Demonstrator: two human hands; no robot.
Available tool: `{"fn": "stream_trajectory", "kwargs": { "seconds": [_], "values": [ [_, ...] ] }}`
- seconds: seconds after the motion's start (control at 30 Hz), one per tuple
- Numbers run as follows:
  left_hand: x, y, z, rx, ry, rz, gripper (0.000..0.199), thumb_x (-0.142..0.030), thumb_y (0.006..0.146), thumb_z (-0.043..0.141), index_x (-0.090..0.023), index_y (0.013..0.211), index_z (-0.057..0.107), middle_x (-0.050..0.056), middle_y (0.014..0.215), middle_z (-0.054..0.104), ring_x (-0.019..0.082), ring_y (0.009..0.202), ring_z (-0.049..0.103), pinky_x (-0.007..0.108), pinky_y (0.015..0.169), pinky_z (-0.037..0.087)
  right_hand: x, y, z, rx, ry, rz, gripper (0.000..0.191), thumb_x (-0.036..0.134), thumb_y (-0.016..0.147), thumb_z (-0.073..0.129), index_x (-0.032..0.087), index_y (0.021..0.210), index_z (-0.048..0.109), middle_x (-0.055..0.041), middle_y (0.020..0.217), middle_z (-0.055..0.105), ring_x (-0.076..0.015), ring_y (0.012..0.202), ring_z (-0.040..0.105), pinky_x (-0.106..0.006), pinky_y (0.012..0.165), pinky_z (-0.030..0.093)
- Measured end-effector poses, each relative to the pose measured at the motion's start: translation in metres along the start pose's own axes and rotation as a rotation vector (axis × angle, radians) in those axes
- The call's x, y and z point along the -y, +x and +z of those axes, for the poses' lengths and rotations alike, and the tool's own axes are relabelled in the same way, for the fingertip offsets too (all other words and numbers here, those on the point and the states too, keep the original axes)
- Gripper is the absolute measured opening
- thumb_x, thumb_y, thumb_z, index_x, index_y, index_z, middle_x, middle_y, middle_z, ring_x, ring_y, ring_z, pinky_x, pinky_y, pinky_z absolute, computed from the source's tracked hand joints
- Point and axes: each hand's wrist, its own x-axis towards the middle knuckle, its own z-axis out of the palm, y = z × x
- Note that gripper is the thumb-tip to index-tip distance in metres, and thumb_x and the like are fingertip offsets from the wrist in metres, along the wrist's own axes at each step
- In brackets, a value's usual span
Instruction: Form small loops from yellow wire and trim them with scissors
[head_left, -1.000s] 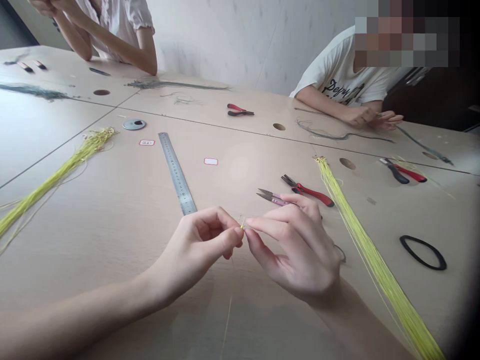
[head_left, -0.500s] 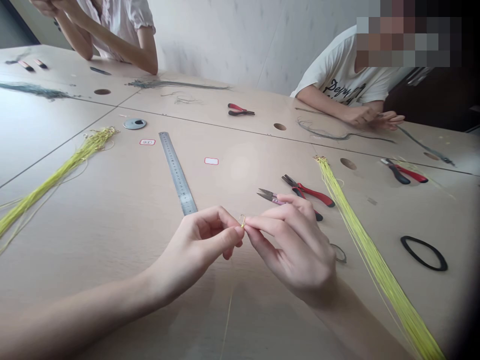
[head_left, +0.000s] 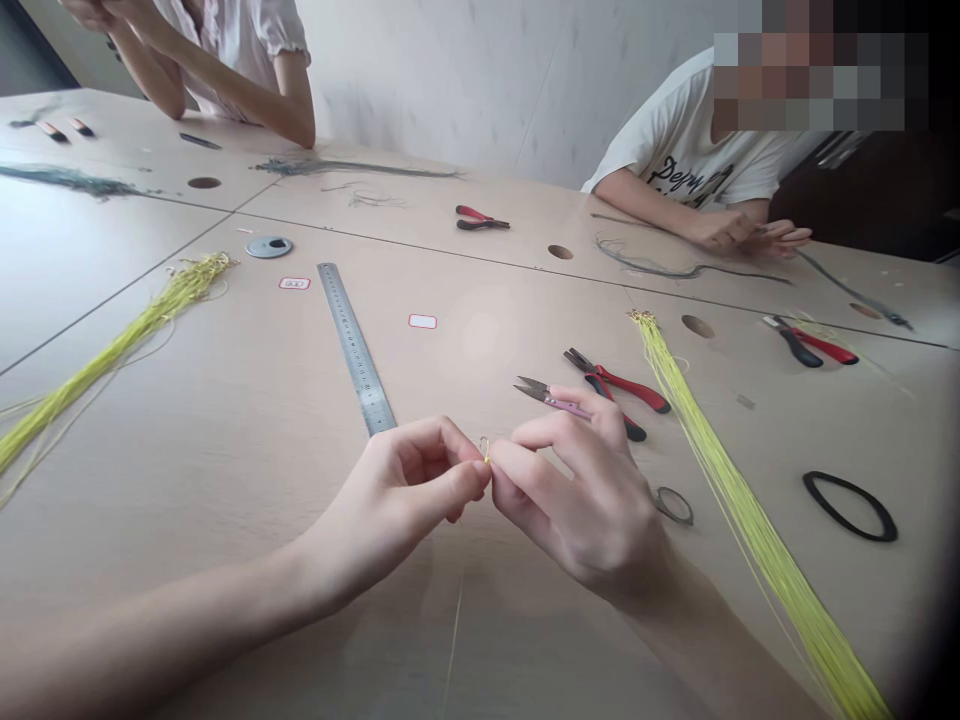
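My left hand and my right hand meet at the fingertips in front of me, both pinching a tiny gold wire hook. A thin yellow thread hangs from the pinch toward the table. Just beyond my right fingers lie small pink-handled thread snips and red-handled pliers, which my right hand partly hides. A steel ruler ends just past my left fingers.
Yellow cord bundles lie at left and right. A black rubber ring and a small grey ring lie right. Two seated people sit across the joined table, which has round holes.
My right hand has drawn slightly down and toward the left, showing more of the pliers and grey ring. Both hands still pinch the gold hook.
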Motion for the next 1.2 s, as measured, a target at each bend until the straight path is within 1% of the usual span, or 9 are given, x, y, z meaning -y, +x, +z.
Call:
{"fn": "stream_trajectory", "kwargs": {
  "seconds": [0.17, 0.27, 0.4, 0.6, 0.7, 0.8, 1.0, 1.1, 1.2],
  "values": [
    [0.001, 0.0, -0.002, -0.036, 0.024, 0.024, 0.02, -0.024, 0.081, 0.06, -0.015, 0.064, 0.055, -0.006, 0.056, 0.049, 0.007, 0.055, 0.042, 0.02, 0.053, 0.033, 0.003, 0.001, 0.001, -0.048, 0.136, 0.15, 0.016, 0.003, 0.081, 0.052, 0.019, 0.077, 0.05, 0.0012, 0.064, 0.058, -0.0114, 0.058, 0.053, -0.045, 0.086, 0.046],
    [0.0, 0.001, -0.001, -0.062, 0.037, 0.042, 0.02, -0.024, 0.081, 0.059, -0.016, 0.064, 0.054, -0.007, 0.056, 0.048, 0.006, 0.055, 0.042, 0.019, 0.052, 0.034, 0.006, 0.003, 0.0, -0.054, 0.267, 0.296, 0.011, 0.007, 0.082, 0.051, 0.017, 0.081, 0.054, -0.0001, 0.067, 0.057, -0.0129, 0.063, 0.054, -0.039, 0.078, 0.047],
    [-0.003, 0.0, 0.0, -0.078, 0.069, 0.082, 0.019, -0.024, 0.081, 0.059, -0.016, 0.064, 0.055, -0.007, 0.057, 0.048, 0.006, 0.056, 0.042, 0.018, 0.052, 0.035, 0.007, 0.005, -0.003, 0.013, 0.438, 0.438, 0.007, 0.012, 0.084, 0.052, 0.013, 0.084, 0.06, -0.0024, 0.072, 0.059, -0.0133, 0.069, 0.054, -0.032, 0.07, 0.044],
    [-0.001, -0.003, 0.001, -0.121, 0.22, 0.13, 0.015, -0.022, 0.079, 0.057, -0.016, 0.065, 0.056, -0.003, 0.062, 0.058, 0.009, 0.059, 0.051, 0.021, 0.054, 0.04, 0.01, 0.006, -0.004, 0.029, 0.509, 0.413, 0.008, 0.01, 0.084, 0.053, 0.014, 0.08, 0.058, 0.0, 0.071, 0.058, -0.0109, 0.068, 0.054, -0.029, 0.069, 0.043],
    [0.001, -0.003, 0.002, -0.146, 0.294, 0.151, 0.015, -0.021, 0.077, 0.057, -0.017, 0.064, 0.056, -0.004, 0.059, 0.056, 0.01, 0.056, 0.05, 0.022, 0.051, 0.038, 0.01, 0.006, -0.002, 0.05, 0.497, 0.401, 0.012, 0.01, 0.086, 0.052, 0.016, 0.077, 0.056, 0.0016, 0.07, 0.057, -0.0104, 0.068, 0.054, -0.03, 0.077, 0.044],
    [0.003, -0.003, 0.001, -0.155, 0.326, 0.175, 0.015, -0.021, 0.078, 0.056, -0.018, 0.063, 0.055, -0.005, 0.058, 0.054, 0.009, 0.056, 0.048, 0.022, 0.051, 0.038, 0.009, 0.005, -0.001, 0.061, 0.439, 0.362, 0.014, 0.009, 0.088, 0.05, 0.018, 0.077, 0.053, 0.0023, 0.07, 0.057, -0.0104, 0.066, 0.054, -0.033, 0.085, 0.043],
    [0.005, -0.003, 0.001, -0.184, 0.346, 0.203, 0.016, -0.016, 0.076, 0.057, -0.019, 0.061, 0.054, -0.006, 0.058, 0.054, 0.009, 0.056, 0.049, 0.021, 0.053, 0.039, 0.008, 0.003, 0.0, 0.034, 0.213, 0.186, 0.012, 0.007, 0.088, 0.049, 0.017, 0.084, 0.053, 0.0002, 0.069, 0.059, -0.0112, 0.062, 0.054, -0.042, 0.093, 0.041],
    [0.003, -0.004, 0.001, -0.182, 0.304, 0.174, 0.014, -0.019, 0.077, 0.059, -0.019, 0.063, 0.057, -0.005, 0.061, 0.06, 0.009, 0.059, 0.052, 0.021, 0.055, 0.042, 0.009, 0.002, 0.001, 0.014, 0.159, 0.167, 0.012, 0.007, 0.089, 0.048, 0.017, 0.084, 0.052, 0.0, 0.069, 0.06, -0.0111, 0.061, 0.054, -0.044, 0.093, 0.042],
    [0.0, -0.003, 0.002, -0.143, 0.222, 0.095, 0.012, -0.023, 0.078, 0.06, -0.018, 0.067, 0.063, -0.003, 0.065, 0.066, 0.011, 0.063, 0.059, 0.02, 0.058, 0.046, 0.01, 0.002, 0.002, -0.007, 0.155, 0.168, 0.013, 0.005, 0.088, 0.049, 0.017, 0.082, 0.05, 0.0008, 0.066, 0.059, -0.0105, 0.059, 0.053, -0.045, 0.092, 0.042]
  ]
}}
